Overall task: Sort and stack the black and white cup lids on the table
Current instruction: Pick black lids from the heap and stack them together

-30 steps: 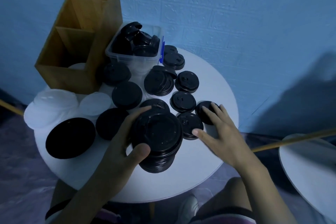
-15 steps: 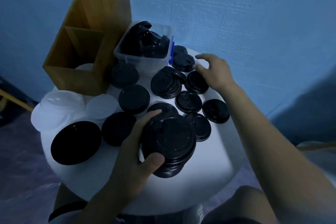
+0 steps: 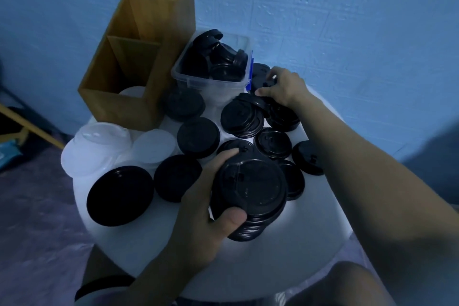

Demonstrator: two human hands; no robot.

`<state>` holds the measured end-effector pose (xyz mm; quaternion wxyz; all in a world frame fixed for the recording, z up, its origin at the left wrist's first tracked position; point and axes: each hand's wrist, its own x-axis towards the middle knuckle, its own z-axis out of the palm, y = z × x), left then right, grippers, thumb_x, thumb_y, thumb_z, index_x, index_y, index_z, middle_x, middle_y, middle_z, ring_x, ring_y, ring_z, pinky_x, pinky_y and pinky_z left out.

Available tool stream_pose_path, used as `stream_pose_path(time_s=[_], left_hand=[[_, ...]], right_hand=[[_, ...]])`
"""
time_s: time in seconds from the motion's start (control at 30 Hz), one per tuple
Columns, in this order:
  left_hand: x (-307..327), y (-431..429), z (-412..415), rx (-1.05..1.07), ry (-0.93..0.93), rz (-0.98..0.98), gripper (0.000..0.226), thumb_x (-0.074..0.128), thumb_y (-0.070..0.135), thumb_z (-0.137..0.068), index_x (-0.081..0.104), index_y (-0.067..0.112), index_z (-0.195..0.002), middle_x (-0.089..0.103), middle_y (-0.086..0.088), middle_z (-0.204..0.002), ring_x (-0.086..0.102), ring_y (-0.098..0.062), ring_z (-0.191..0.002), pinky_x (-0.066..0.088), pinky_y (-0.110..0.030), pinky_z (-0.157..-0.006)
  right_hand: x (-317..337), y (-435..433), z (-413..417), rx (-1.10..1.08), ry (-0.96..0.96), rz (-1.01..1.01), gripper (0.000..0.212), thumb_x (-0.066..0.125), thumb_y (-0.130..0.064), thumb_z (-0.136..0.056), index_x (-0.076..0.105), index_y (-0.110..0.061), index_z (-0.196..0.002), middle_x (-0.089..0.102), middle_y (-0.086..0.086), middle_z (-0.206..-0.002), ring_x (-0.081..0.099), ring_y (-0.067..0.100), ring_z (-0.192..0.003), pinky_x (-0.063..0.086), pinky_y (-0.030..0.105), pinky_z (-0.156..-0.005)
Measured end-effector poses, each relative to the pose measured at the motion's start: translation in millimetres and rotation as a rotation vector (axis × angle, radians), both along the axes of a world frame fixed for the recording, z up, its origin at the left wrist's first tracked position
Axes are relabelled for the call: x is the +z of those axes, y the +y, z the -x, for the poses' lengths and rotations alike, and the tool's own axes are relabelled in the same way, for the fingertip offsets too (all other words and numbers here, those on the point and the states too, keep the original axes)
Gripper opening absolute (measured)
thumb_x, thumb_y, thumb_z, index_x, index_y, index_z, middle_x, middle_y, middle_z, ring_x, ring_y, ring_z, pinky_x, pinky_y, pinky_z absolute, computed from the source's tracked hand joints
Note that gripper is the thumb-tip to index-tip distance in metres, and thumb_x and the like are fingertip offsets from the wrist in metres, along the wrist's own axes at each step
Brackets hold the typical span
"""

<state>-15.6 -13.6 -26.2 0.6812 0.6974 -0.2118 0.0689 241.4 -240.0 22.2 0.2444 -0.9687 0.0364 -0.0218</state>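
Note:
My left hand (image 3: 198, 213) grips a tall stack of black lids (image 3: 250, 194), tilted, just above the round white table (image 3: 285, 256). My right hand (image 3: 283, 85) reaches to the far side and pinches a small black lid (image 3: 259, 71) next to the clear tub. Several loose black lids (image 3: 273, 143) lie scattered across the table's middle, with a short pile of black lids (image 3: 242, 118) among them. White and clear lids (image 3: 99, 146) lie at the left edge beside a large black lid (image 3: 119, 195).
A clear plastic tub (image 3: 213, 82) full of black lids stands at the back. A wooden two-compartment holder (image 3: 134, 62) stands back left, with something white in its front compartment. A blue wall rises right behind the table. My knee shows at the bottom right.
My right hand moved from the near lids by the stack to the far side beside the tub and closed on a small black lid. The left hand kept hold of the stack.

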Motion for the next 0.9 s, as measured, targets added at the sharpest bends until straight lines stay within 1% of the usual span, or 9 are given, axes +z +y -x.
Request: stream_pose_path(time_s=[0.1,0.2,0.3,0.4,0.47,0.53,0.6,0.73,0.9], left_hand=[[3,0,1,-0.01,0.005,0.011,0.075,0.054,0.075,-0.089,0.044,0.032,-0.149,0.065,0.002,-0.136,0.062,-0.023,-0.126,0.05,-0.03,-0.101],[1,1,-1,0.002,-0.008,-0.015,0.081,0.052,0.076,-0.09,0.044,0.022,-0.15,0.062,0.0,-0.139,0.06,-0.026,-0.128,0.05,-0.037,-0.103],[2,2,-1,-0.009,-0.019,-0.039,0.081,0.051,0.074,-0.091,0.042,0.02,-0.15,0.06,0.003,-0.14,0.059,-0.024,-0.13,0.048,-0.036,-0.105],[4,2,0,-0.029,0.003,-0.034,0.083,0.052,0.074,-0.091,0.04,0.016,-0.15,0.06,0.001,-0.14,0.059,-0.026,-0.13,0.049,-0.04,-0.105],[4,2,1,-0.035,0.032,-0.027,0.084,0.054,0.073,-0.09,0.039,0.015,-0.15,0.06,-0.003,-0.14,0.059,-0.028,-0.13,0.05,-0.044,-0.105],[6,2,1,-0.04,0.055,-0.027,0.083,0.055,0.071,-0.091,0.038,0.017,-0.151,0.06,-0.006,-0.139,0.059,-0.028,-0.13,0.05,-0.045,-0.105],[7,2,2,-0.05,0.069,-0.024,0.082,0.057,0.069,-0.091,0.037,0.018,-0.152,0.06,-0.005,-0.14,0.058,-0.026,-0.131,0.05,-0.045,-0.105],[7,4,2,-0.056,0.063,-0.042,0.09,0.058,0.072,-0.088,0.036,0.015,-0.154,0.056,-0.001,-0.147,0.052,-0.025,-0.138,0.045,-0.051,-0.11],[10,7,5,-0.092,0.089,-0.052,0.094,0.059,0.075,-0.085,0.034,0.017,-0.155,0.053,0.003,-0.149,0.05,-0.021,-0.14,0.044,-0.043,-0.112]], right_hand=[[8,-6,4,-0.018,-0.098,-0.118,0.049,0.081,-0.044,-0.081,0.06,-0.022,-0.119,0.065,0.002,-0.113,0.06,0.028,-0.108,0.043,0.032,-0.084],[22,-18,18,-0.002,-0.181,-0.211,0.046,0.081,-0.04,-0.083,0.06,-0.02,-0.118,0.064,0.001,-0.11,0.063,0.028,-0.107,0.05,0.04,-0.094],[45,-28,50,-0.001,-0.235,-0.396,0.038,0.08,-0.038,-0.084,0.061,-0.022,-0.113,0.068,0.007,-0.114,0.066,0.027,-0.102,0.054,0.044,-0.096],[74,-19,116,0.141,-0.184,-0.571,0.035,0.08,-0.024,-0.088,0.063,-0.017,-0.118,0.068,0.013,-0.125,0.07,0.014,-0.094,0.058,0.027,-0.087],[85,-6,173,0.314,-0.089,-0.582,0.042,0.083,-0.021,-0.081,0.065,-0.022,-0.119,0.069,0.007,-0.123,0.07,0.007,-0.096,0.054,0.018,-0.087],[85,6,220,0.454,0.022,-0.584,0.047,0.085,-0.021,-0.078,0.067,-0.028,-0.121,0.073,-0.004,-0.118,0.07,0.008,-0.105,0.053,0.017,-0.091],[76,14,250,0.529,0.08,-0.568,0.053,0.086,-0.021,-0.078,0.066,-0.029,-0.127,0.071,-0.009,-0.123,0.067,0.008,-0.115,0.051,0.018,-0.096],[57,23,268,0.548,0.031,-0.459,0.06,0.083,-0.033,-0.077,0.063,-0.038,-0.133,0.054,-0.027,-0.141,0.049,-0.004,-0.135,0.036,0.008,-0.106],[62,26,272,0.542,0.04,-0.376,0.061,0.077,-0.04,-0.077,0.059,-0.047,-0.134,0.043,-0.04,-0.145,0.038,-0.018,-0.135,0.027,-0.002,-0.102]])
